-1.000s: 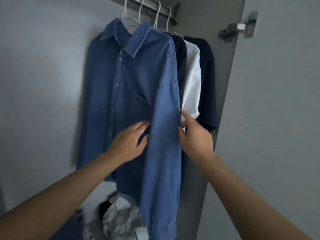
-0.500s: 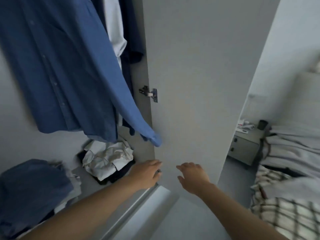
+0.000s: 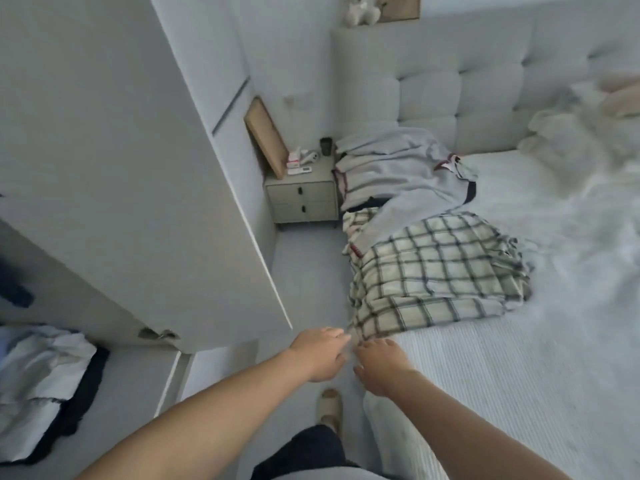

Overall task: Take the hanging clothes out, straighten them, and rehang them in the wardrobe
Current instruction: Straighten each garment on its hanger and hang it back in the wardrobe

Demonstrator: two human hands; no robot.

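A checked cream-and-dark garment lies in a heap on the near-left part of the bed, with a grey garment spread behind it. My left hand and my right hand reach side by side toward the checked garment's lower corner. Both hold nothing, and their fingers are relaxed. The fingertips are at the fabric's edge; blur hides whether they touch it. The open white wardrobe door stands at the left. The hanging shirts are out of view apart from a dark blue scrap.
Crumpled white and dark clothes lie on the wardrobe floor at the lower left. A grey two-drawer nightstand with small items stands between the wardrobe and the bed. My slippered foot is on the narrow floor strip beside the bed.
My view has swung right and down, from the hanging blue shirts to the bed. Both hands let go of the denim shirt's sleeve and moved over to the checked garment.
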